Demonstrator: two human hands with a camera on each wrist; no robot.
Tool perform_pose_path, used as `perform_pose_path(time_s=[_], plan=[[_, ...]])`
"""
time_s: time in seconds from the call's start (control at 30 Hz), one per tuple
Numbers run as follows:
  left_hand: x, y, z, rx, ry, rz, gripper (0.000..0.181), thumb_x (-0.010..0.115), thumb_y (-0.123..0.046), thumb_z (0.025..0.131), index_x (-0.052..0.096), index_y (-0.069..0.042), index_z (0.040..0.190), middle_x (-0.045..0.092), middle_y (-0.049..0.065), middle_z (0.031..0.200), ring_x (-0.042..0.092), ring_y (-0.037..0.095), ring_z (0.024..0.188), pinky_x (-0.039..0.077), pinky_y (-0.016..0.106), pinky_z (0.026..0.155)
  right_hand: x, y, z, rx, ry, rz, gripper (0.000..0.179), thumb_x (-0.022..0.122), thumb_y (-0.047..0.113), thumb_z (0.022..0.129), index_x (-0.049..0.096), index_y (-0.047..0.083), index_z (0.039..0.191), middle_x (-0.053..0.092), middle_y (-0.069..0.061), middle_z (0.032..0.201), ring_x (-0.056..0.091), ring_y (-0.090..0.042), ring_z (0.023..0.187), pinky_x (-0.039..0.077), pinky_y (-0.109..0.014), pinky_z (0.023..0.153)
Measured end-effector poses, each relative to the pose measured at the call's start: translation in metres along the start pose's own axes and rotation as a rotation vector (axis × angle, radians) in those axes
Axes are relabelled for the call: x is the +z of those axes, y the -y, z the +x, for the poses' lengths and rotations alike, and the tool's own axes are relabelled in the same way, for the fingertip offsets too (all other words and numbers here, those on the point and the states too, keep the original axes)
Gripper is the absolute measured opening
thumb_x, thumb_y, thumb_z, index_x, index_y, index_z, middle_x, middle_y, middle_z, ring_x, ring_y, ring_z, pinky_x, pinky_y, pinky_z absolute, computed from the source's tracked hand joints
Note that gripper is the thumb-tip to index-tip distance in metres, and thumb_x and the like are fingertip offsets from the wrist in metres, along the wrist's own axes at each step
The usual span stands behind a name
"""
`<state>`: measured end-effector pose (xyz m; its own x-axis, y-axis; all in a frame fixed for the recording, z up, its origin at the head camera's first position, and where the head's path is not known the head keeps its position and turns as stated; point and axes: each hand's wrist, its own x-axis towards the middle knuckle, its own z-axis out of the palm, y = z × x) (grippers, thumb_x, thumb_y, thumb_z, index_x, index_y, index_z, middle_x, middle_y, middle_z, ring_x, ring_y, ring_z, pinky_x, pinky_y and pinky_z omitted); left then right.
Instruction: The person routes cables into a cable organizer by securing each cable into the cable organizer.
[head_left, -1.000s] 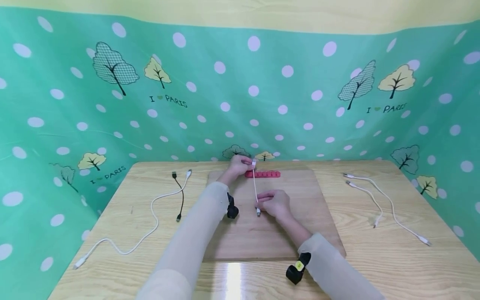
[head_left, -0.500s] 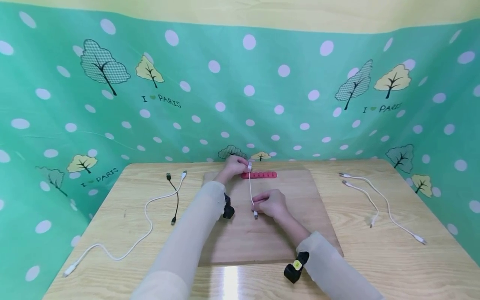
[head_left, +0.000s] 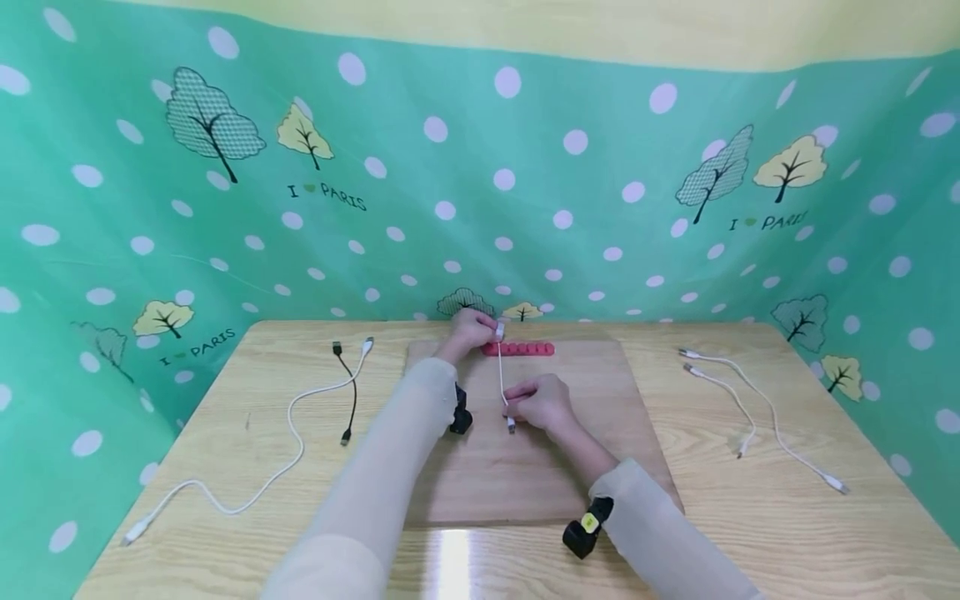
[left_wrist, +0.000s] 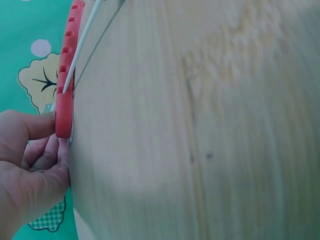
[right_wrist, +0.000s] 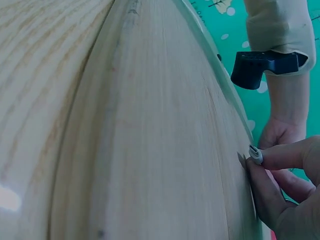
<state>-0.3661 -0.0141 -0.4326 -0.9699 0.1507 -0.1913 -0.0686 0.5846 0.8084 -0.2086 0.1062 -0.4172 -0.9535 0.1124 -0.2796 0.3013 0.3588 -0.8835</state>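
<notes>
Reaching far across the worktop (head_left: 225,500), the left hand (head_left: 468,329) sits at the left end of the red cable holder (head_left: 519,349), its arm stretched almost straight from the near edge and its fingers curled, the thumb and fingertips pinching the upper plug of a short white cable (head_left: 501,375) right against the holder's end. From the left wrist view the same fingers (left_wrist: 35,150) press up to the holder's end (left_wrist: 65,115), with the white cable (left_wrist: 82,40) running out of a slot further along. Nearer the body, the right hand (head_left: 542,402) rests knuckles-up on the darker wooden board (head_left: 600,467), forearm angled in from the lower right, its grip narrow: thumb and forefinger pinch the cable's lower end just above the plug (head_left: 511,427). The right wrist view shows that plug (right_wrist: 255,154) held between the fingertips (right_wrist: 280,156) just above the board. Stretched between the two hands, the cable lies roughly in line from the holder towards the body. Other cables lie well apart, a black cable (head_left: 349,392) and a long white one (head_left: 292,433) to the left, two white ones (head_left: 750,400) to the right.
</notes>
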Motion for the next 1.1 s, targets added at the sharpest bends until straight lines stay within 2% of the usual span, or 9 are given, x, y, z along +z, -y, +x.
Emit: perform_pose_path(time_s=[0.1,0.23,0.4,0.5,0.67,0.83,0.87,0.97,1.1], plan=[[0.002,0.0,0.001,0.006,-0.009,0.006,0.021,0.075,-0.007,0.077,0.074,-0.005,0.097,0.071,0.012,0.108,0.064,0.023,0.094,0.052,0.016,0.061,-0.001,-0.001,0.001,-0.001,-0.003,-0.003,0.019,0.073,-0.008,0.073,0.074,-0.002,0.091,0.074,-0.014,0.078,0.07,-0.013,0.063,0.061,-0.025,0.062],[0.003,-0.001,0.0,0.055,-0.02,0.023,0.021,0.075,-0.007,0.077,0.074,-0.004,0.097,0.071,0.013,0.107,0.064,0.025,0.098,0.055,0.019,0.067,0.0,-0.005,0.002,-0.009,-0.039,-0.045,0.019,0.075,-0.006,0.072,0.074,0.0,0.091,0.074,-0.014,0.08,0.068,-0.011,0.062,0.06,-0.024,0.062],[-0.001,0.002,-0.006,0.101,0.017,0.027,0.024,0.077,-0.009,0.078,0.073,-0.004,0.101,0.072,0.013,0.107,0.066,0.024,0.098,0.055,0.021,0.074,0.003,-0.009,-0.002,-0.067,-0.067,-0.163,0.019,0.079,-0.002,0.069,0.076,0.002,0.088,0.074,-0.01,0.076,0.062,-0.007,0.059,0.054,-0.02,0.054],[-0.005,0.003,-0.011,0.111,0.045,0.018,0.026,0.076,-0.01,0.079,0.073,-0.004,0.104,0.073,0.013,0.108,0.067,0.024,0.098,0.055,0.021,0.077,0.003,-0.009,-0.006,-0.054,-0.066,-0.169,0.018,0.08,0.0,0.07,0.076,0.003,0.087,0.073,-0.01,0.076,0.062,-0.007,0.058,0.055,-0.02,0.053],[-0.009,-0.001,-0.016,0.092,0.063,0.01,0.027,0.075,-0.011,0.08,0.072,-0.005,0.106,0.071,0.013,0.112,0.065,0.022,0.098,0.054,0.019,0.075,0.004,-0.007,-0.011,0.007,-0.067,-0.094,0.016,0.081,0.001,0.071,0.076,0.002,0.087,0.073,-0.011,0.076,0.065,-0.009,0.055,0.059,-0.025,0.055],[-0.01,-0.003,-0.012,0.042,0.072,-0.02,0.027,0.077,-0.01,0.077,0.073,-0.007,0.104,0.07,0.011,0.112,0.065,0.021,0.097,0.056,0.025,0.079,0.007,-0.009,-0.01,-0.012,-0.061,-0.064,0.015,0.08,-0.002,0.07,0.075,0.0,0.084,0.072,-0.012,0.072,0.067,-0.011,0.054,0.059,-0.025,0.054],[-0.01,-0.002,-0.011,0.051,0.076,-0.028,0.026,0.078,-0.01,0.076,0.074,-0.008,0.101,0.071,0.01,0.109,0.065,0.02,0.093,0.056,0.024,0.075,0.008,-0.01,-0.01,-0.014,-0.058,-0.064,0.014,0.08,-0.002,0.07,0.075,0.0,0.083,0.072,-0.012,0.072,0.067,-0.011,0.054,0.059,-0.025,0.054],[-0.009,-0.001,-0.009,0.032,0.09,-0.039,0.025,0.079,-0.01,0.076,0.075,-0.01,0.1,0.071,0.008,0.108,0.064,0.018,0.092,0.056,0.025,0.076,0.009,-0.01,-0.012,-0.015,-0.048,-0.078,0.014,0.08,-0.002,0.07,0.074,0.0,0.083,0.072,-0.012,0.072,0.067,-0.011,0.054,0.059,-0.025,0.054],[-0.01,-0.005,-0.017,0.018,0.091,-0.048,0.026,0.076,-0.008,0.08,0.073,-0.007,0.105,0.071,0.01,0.112,0.062,0.015,0.088,0.055,0.023,0.076,0.008,-0.009,-0.014,-0.02,-0.042,-0.096,0.014,0.08,-0.002,0.071,0.074,0.0,0.083,0.072,-0.012,0.074,0.067,-0.011,0.055,0.059,-0.024,0.054]])
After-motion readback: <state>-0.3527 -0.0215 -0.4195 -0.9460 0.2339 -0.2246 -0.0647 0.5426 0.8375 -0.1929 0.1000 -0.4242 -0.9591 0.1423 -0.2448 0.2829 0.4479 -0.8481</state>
